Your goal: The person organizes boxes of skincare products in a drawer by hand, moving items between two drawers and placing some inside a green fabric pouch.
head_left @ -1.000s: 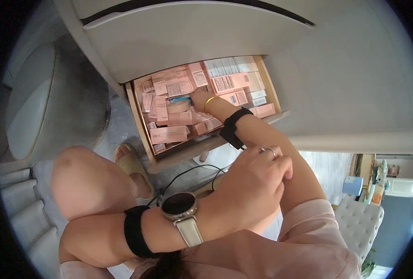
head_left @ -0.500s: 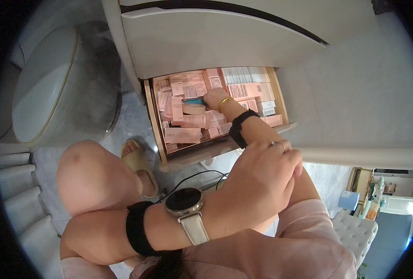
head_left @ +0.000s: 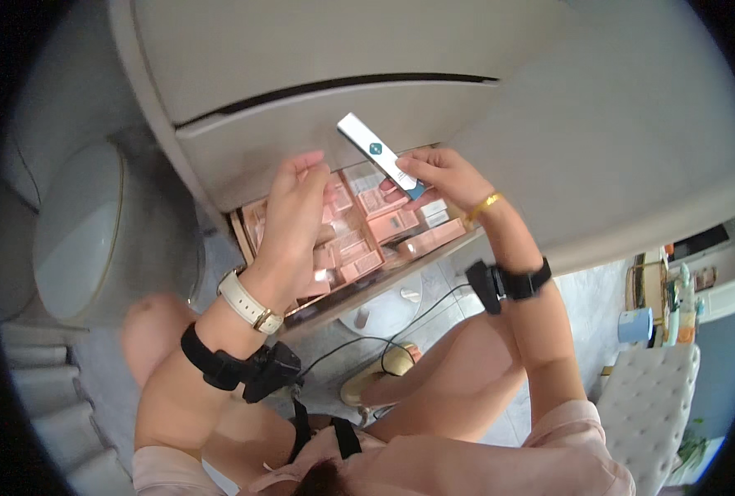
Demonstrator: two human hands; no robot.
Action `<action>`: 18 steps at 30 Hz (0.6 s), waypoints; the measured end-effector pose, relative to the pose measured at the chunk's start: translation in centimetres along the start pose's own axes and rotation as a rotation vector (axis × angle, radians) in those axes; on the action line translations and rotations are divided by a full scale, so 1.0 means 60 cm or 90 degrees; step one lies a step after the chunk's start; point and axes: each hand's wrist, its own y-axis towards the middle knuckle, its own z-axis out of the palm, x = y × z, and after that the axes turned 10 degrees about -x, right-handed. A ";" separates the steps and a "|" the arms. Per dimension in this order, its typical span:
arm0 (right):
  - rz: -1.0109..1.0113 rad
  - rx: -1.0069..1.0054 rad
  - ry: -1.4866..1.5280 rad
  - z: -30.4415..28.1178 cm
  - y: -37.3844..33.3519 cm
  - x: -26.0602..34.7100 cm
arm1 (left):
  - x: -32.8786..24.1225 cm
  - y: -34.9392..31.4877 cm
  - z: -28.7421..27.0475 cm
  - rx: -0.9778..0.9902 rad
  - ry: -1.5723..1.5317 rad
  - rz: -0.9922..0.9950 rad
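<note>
My right hand (head_left: 446,176) grips a slim white box (head_left: 366,142) near its lower end, thumb on top and fingers underneath. The box has a dark green emblem and a teal end, and it is held tilted above the open drawer (head_left: 334,310). Left of it, my left hand (head_left: 297,202) hovers over the drawer with its fingers loosely bent and apart, and nothing shows in them. Many small pink boxes (head_left: 359,264) fill the drawer below, and a few white boxes (head_left: 435,213) lie at its right side. My left hand and forearm hide part of the drawer's contents.
The pale cabinet front (head_left: 301,50) rises behind the drawer. A rounded, glossy white fixture (head_left: 78,223) stands at left. Black cables (head_left: 434,306) hang below the drawer. At the far right are a tufted white seat (head_left: 649,405) and a blue container (head_left: 634,326).
My right hand has come up out of the drawer and now holds the white box. My left hand has moved from over my right forearm to above the drawer's left side.
</note>
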 end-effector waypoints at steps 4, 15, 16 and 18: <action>-0.032 -0.033 0.228 0.033 -0.092 0.027 | 0.015 -0.015 0.034 0.254 -0.071 0.046; -0.088 0.026 0.264 0.023 -0.122 0.004 | 0.010 -0.036 0.086 0.327 -0.096 0.030; -0.085 0.026 0.267 0.019 -0.119 -0.002 | 0.013 -0.034 0.089 0.330 -0.099 0.023; -0.080 0.041 0.270 0.013 -0.115 -0.012 | 0.017 -0.030 0.092 0.333 -0.099 0.012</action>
